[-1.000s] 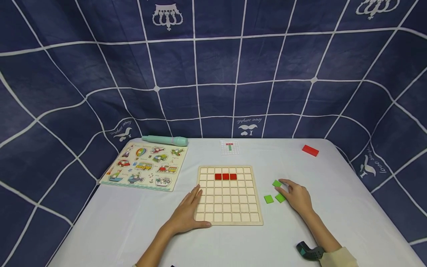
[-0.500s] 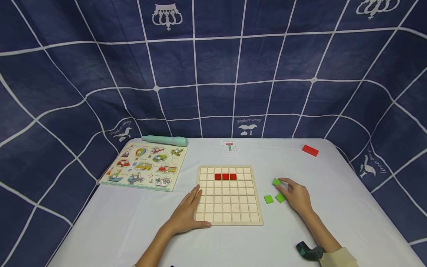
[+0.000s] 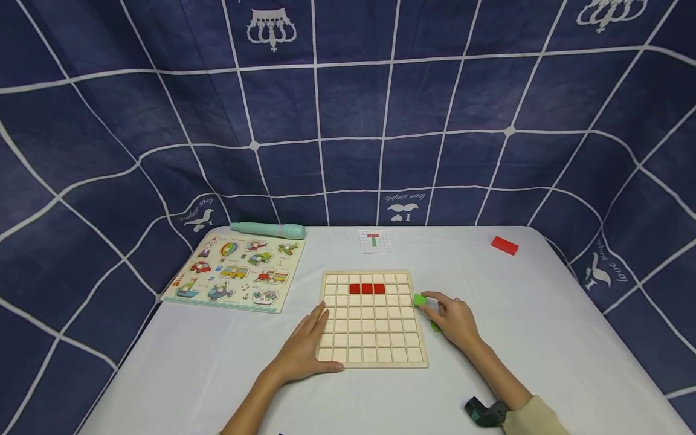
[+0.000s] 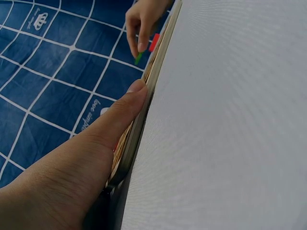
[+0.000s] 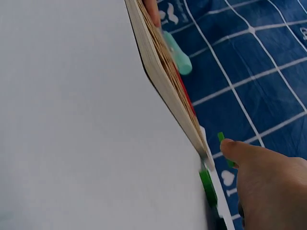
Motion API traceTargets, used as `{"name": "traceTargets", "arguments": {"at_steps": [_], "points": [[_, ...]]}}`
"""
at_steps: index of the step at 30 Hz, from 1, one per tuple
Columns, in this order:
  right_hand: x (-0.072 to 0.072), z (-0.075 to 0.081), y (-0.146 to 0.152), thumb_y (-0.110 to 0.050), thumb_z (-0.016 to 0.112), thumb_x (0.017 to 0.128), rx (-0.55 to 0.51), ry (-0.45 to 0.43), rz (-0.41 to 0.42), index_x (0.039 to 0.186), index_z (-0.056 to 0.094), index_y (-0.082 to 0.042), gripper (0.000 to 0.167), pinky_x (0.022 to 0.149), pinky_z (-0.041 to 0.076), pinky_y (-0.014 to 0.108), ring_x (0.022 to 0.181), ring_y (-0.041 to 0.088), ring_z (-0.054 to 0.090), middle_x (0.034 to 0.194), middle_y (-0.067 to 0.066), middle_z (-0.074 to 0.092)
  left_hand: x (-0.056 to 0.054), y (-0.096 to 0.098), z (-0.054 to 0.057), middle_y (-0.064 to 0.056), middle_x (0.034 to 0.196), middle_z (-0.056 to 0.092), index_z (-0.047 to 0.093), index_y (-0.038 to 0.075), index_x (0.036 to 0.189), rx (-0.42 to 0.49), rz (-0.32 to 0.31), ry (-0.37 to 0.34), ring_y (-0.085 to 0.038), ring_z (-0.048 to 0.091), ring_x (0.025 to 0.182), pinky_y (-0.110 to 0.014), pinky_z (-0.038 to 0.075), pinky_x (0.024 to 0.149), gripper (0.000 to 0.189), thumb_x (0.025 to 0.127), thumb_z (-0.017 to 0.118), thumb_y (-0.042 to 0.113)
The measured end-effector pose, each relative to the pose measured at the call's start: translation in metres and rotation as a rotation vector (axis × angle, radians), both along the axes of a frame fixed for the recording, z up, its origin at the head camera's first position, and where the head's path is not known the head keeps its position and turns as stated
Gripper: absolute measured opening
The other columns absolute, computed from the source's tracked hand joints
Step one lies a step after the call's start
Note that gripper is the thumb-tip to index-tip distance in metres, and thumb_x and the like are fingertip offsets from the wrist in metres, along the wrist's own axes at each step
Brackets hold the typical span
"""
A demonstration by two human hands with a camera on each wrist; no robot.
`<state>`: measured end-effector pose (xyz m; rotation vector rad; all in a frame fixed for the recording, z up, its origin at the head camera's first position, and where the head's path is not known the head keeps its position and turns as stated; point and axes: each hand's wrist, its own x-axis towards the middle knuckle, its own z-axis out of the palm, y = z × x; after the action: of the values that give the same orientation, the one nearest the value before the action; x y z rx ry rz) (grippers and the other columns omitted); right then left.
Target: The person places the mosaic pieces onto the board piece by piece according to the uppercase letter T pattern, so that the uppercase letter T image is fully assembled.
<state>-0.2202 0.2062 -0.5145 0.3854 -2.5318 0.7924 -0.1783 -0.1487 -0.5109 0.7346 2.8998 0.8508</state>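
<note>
My right hand [image 3: 455, 323] pinches a green square tile [image 3: 420, 299] between thumb and fingers, raised at the right edge of the wooden grid board [image 3: 375, 364]. In the right wrist view the held tile sticks out past the thumb of that hand [image 5: 273, 177]. Part of another green tile [image 3: 435, 327] shows below the right hand; a third is hidden from the head view. Three red square tiles [image 3: 367, 289] lie side by side in the board's second row from the far edge. My left hand [image 3: 301, 352] rests along the board's left edge, its thumb at the near corner.
A small pattern card [image 3: 374, 241] lies behind the board. At the far left are a picture puzzle board [image 3: 234, 272] and a mint-green microphone-shaped object [image 3: 266, 229]. A red block [image 3: 504, 245] lies at the far right. A blue curtain hangs behind the table.
My right hand has lifted a green tile from the table and carried it left to the board's right edge. The left hand has stayed in place.
</note>
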Motion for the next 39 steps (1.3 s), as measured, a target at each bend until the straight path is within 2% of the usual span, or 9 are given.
{"name": "traceTargets", "arguments": {"at_steps": [3, 8, 11, 15, 16, 18, 22, 25, 39], "points": [[-0.001, 0.000, -0.017, -0.028, 0.074, 0.078, -0.003, -0.012, 0.035, 0.102, 0.070, -0.012, 0.029, 0.052, 0.039, 0.036, 0.041, 0.001, 0.023, 0.045, -0.016, 0.029, 0.000, 0.000, 0.000, -0.010, 0.154, 0.008, 0.023, 0.000, 0.145, 0.001, -0.001, 0.003, -0.025, 0.011, 0.139, -0.046, 0.017, 0.109, 0.119, 0.061, 0.065, 0.073], [-0.005, 0.000, -0.045, -0.032, 0.072, 0.080, 0.009, -0.075, 0.068, 0.104, 0.070, -0.015, 0.030, 0.072, 0.048, 0.047, 0.042, 0.002, 0.025, 0.044, -0.016, 0.030, 0.000, 0.000, 0.000, -0.010, 0.154, 0.007, 0.022, 0.000, 0.145, 0.000, -0.004, 0.000, -0.025, 0.011, 0.139, -0.044, 0.017, 0.110, 0.119, 0.062, 0.065, 0.073], [-0.008, 0.000, -0.060, -0.035, 0.071, 0.081, 0.009, -0.094, 0.088, 0.106, 0.069, -0.017, 0.031, 0.081, 0.046, 0.052, 0.041, 0.003, 0.027, 0.043, -0.016, 0.030, 0.000, -0.001, -0.001, -0.010, 0.154, 0.007, 0.023, 0.000, 0.145, -0.003, -0.006, 0.001, -0.024, 0.011, 0.139, -0.044, 0.017, 0.109, 0.119, 0.062, 0.065, 0.073], [-0.014, -0.001, -0.076, -0.035, 0.071, 0.080, -0.003, -0.089, 0.107, 0.106, 0.069, -0.017, 0.032, 0.068, 0.048, 0.044, 0.041, 0.003, 0.027, 0.043, -0.015, 0.031, 0.000, -0.001, -0.002, -0.009, 0.154, 0.007, 0.022, 0.000, 0.145, -0.007, -0.004, 0.001, -0.024, 0.011, 0.139, -0.045, 0.018, 0.109, 0.119, 0.062, 0.065, 0.073], [-0.015, -0.002, -0.080, -0.035, 0.071, 0.080, -0.003, -0.085, 0.108, 0.106, 0.069, -0.017, 0.031, 0.062, 0.047, 0.040, 0.041, 0.003, 0.027, 0.043, -0.015, 0.031, 0.000, -0.001, -0.002, -0.008, 0.154, 0.007, 0.022, 0.001, 0.145, -0.010, -0.002, -0.001, -0.024, 0.011, 0.139, -0.045, 0.018, 0.109, 0.119, 0.062, 0.065, 0.073], [-0.019, -0.002, -0.086, -0.034, 0.072, 0.080, -0.008, -0.079, 0.114, 0.105, 0.070, -0.016, 0.031, 0.052, 0.040, 0.035, 0.042, 0.003, 0.027, 0.043, -0.015, 0.031, 0.000, -0.001, -0.002, -0.007, 0.154, 0.006, 0.022, 0.001, 0.146, -0.011, 0.003, -0.006, -0.023, 0.010, 0.139, -0.044, 0.018, 0.109, 0.119, 0.062, 0.064, 0.074], [-0.025, -0.003, -0.095, -0.034, 0.072, 0.079, -0.018, -0.067, 0.131, 0.104, 0.070, -0.014, 0.032, 0.045, 0.030, 0.025, 0.042, 0.002, 0.026, 0.044, -0.015, 0.030, 0.000, -0.001, -0.002, -0.005, 0.155, 0.005, 0.020, 0.003, 0.146, -0.018, 0.010, -0.017, -0.021, 0.009, 0.139, -0.043, 0.017, 0.110, 0.119, 0.061, 0.063, 0.075], [-0.028, -0.003, -0.098, -0.035, 0.072, 0.079, -0.020, -0.071, 0.140, 0.104, 0.071, -0.014, 0.032, 0.045, 0.027, 0.022, 0.042, 0.002, 0.024, 0.044, -0.015, 0.029, 0.000, -0.001, -0.002, -0.004, 0.155, 0.005, 0.020, 0.004, 0.147, -0.019, 0.011, -0.022, -0.021, 0.009, 0.139, -0.044, 0.017, 0.109, 0.119, 0.061, 0.063, 0.075], [-0.030, -0.004, -0.100, -0.036, 0.071, 0.079, 0.028, -0.084, 0.138, 0.105, 0.071, -0.015, 0.033, 0.048, 0.027, 0.022, 0.041, 0.002, 0.022, 0.043, -0.015, 0.029, 0.000, -0.001, -0.002, -0.004, 0.155, 0.004, 0.019, 0.004, 0.147, -0.018, 0.013, -0.028, -0.021, 0.008, 0.139, -0.045, 0.018, 0.109, 0.120, 0.061, 0.063, 0.076]]}}
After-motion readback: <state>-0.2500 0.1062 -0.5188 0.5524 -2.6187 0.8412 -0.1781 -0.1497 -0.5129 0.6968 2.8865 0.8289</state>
